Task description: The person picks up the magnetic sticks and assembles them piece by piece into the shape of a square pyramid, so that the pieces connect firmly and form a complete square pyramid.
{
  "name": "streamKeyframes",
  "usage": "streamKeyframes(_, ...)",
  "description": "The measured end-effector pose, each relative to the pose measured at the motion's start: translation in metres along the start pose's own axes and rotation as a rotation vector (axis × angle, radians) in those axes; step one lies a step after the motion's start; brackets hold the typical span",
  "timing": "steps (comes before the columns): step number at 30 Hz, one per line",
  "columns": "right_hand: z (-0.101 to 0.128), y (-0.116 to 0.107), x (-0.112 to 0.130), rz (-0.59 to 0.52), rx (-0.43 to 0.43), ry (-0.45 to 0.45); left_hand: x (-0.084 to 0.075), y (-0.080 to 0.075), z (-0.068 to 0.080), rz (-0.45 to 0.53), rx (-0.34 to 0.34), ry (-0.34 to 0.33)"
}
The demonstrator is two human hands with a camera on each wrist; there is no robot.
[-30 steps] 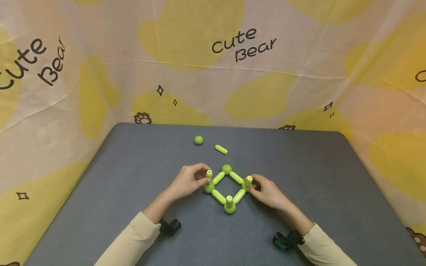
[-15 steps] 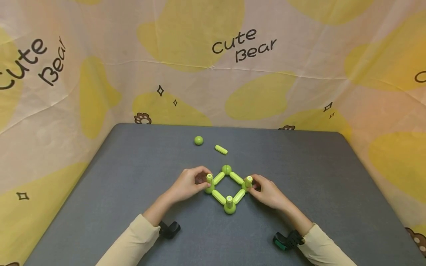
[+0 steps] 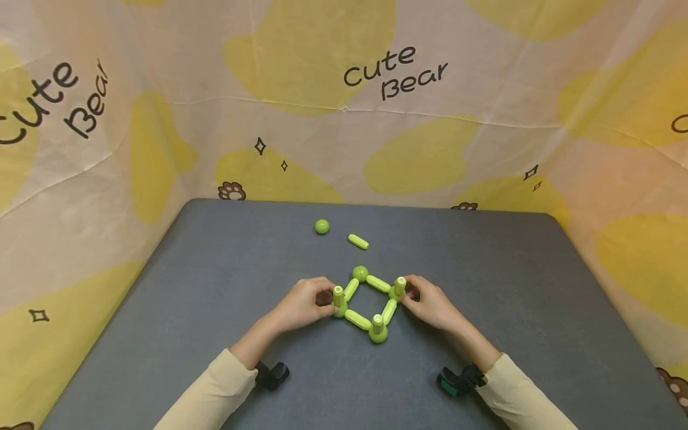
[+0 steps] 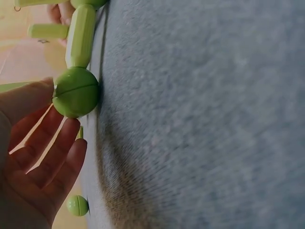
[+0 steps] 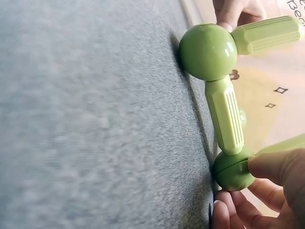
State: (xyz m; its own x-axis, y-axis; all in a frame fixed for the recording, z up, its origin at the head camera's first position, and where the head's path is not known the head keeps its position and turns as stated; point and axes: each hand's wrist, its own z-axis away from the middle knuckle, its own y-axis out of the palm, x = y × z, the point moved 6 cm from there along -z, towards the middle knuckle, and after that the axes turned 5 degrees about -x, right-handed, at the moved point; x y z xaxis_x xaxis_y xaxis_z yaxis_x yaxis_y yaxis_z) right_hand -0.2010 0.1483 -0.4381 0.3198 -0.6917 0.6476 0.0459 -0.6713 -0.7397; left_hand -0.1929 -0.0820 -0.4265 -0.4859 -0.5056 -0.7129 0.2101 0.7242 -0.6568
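Even, bright, soft overhead light, faint shadows under both hands on the grey felt-topped table (image 3: 484, 286); head view sharp, slightly bowed at edges; wrist views blurred, table surface out of focus.

A loose green ball (image 3: 321, 226) and short stick (image 3: 358, 241) lie near the table's (image 3: 537, 286) far edge.
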Motion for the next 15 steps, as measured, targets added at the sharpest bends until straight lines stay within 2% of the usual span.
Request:
streamKeyframes(8,-0.014,0.004,0.0,-0.008,0.016,0.008,-0.005,0.005,0.005,-0.047,0.018,0.043)
streamKeyframes(15,-0.024,0.01,0.0,-0.04,0.038,0.036,-0.01,0.008,0.011,-0.054,0.041,0.043)
